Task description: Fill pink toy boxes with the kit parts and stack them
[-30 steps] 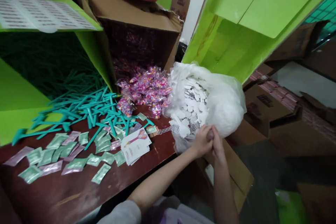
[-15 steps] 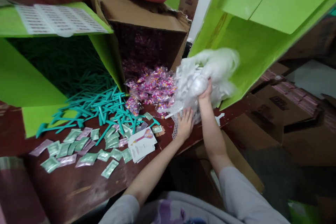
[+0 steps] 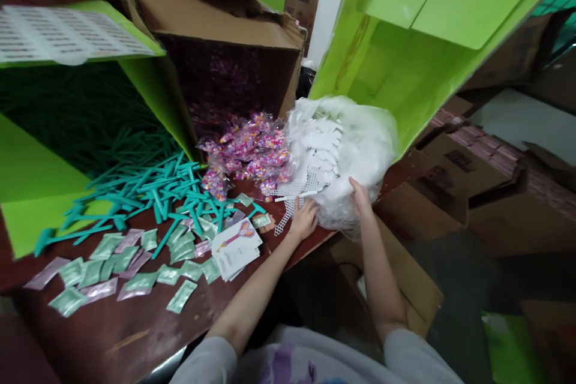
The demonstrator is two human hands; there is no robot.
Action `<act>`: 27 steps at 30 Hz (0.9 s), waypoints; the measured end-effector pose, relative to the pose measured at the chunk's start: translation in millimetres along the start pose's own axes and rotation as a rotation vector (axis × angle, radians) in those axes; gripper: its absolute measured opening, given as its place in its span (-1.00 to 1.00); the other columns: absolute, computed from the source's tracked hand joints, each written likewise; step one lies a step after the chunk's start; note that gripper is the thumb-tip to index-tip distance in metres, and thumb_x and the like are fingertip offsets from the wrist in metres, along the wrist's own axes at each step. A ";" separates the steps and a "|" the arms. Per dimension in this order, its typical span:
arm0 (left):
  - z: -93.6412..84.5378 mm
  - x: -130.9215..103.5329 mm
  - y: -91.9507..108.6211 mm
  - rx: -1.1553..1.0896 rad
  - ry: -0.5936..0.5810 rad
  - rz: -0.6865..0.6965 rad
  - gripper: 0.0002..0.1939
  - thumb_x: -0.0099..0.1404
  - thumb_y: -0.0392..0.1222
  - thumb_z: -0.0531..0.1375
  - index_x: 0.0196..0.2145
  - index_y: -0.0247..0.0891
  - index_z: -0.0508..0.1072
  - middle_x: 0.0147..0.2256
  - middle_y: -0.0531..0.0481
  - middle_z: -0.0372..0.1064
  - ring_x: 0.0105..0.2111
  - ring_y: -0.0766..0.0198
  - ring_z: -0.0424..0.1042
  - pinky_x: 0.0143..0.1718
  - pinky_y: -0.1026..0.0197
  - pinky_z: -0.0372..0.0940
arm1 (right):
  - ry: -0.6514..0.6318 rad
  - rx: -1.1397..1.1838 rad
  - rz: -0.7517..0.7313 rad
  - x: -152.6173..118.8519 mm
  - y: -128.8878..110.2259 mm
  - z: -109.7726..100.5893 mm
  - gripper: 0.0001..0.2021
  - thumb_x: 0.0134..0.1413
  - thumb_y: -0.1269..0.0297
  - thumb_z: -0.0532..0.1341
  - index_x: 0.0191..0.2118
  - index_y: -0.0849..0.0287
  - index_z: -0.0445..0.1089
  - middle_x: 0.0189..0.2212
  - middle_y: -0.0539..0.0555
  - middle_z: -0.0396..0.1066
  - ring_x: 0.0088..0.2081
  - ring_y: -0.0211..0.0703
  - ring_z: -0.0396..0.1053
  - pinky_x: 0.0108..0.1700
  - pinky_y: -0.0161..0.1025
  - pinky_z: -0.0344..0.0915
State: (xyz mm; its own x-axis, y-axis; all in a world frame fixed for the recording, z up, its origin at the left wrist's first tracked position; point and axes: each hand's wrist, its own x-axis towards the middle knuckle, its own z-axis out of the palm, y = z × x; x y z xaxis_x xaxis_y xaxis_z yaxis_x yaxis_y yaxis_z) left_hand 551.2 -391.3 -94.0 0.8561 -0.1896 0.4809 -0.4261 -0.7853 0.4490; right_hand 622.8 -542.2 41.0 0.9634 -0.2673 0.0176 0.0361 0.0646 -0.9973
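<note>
A clear plastic bag (image 3: 378, 132) lies with its mouth open toward me, full of white perforated plastic pieces (image 3: 323, 141). My right hand (image 3: 361, 199) is closed on the bag's near right side. At the mouth, my left hand (image 3: 306, 219) rests with slightly bent fingers apart, touching the near edge by the spilled mesh pieces. One white mesh piece (image 3: 283, 222) lies on the table just left of that hand. Beside the bag are small clear packets of pink and multicoloured beads (image 3: 256, 153). What is under my left fingers is partly hidden.
Teal T-shaped sticks (image 3: 157, 192) spill from a green box (image 3: 40, 162). Green and pink sachets (image 3: 139, 282) and printed cards (image 3: 236, 246) lie on the dark red table (image 3: 180, 336). A cardboard box (image 3: 216, 18) stands behind the packets; a green box (image 3: 405, 66) leans behind the bag.
My right hand has come down from the top of the pieces to the bag's near side. The bag film has settled back, exposing the pieces. The view has shifted right.
</note>
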 end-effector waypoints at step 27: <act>-51.2 55.4 -5.7 -0.233 0.294 -0.091 -0.78 0.21 -0.32 0.08 -0.24 -0.11 0.45 -0.21 -0.09 0.31 -0.20 0.17 0.32 -0.20 0.17 0.23 | 0.417 -0.673 0.209 31.2 75.4 -99.8 -0.67 0.02 0.15 0.25 -0.19 0.34 0.38 -0.16 0.28 0.42 -0.09 -0.02 0.40 -0.01 -0.03 0.28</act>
State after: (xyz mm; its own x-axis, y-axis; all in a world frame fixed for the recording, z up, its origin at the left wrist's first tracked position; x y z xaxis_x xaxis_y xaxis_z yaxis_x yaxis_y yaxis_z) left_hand 586.1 -367.2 -31.4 0.7878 0.0783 0.6109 -0.4359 -0.6298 0.6429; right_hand 629.2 -641.7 -40.8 0.7498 -0.6580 -0.0691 -0.4282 -0.4030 -0.8089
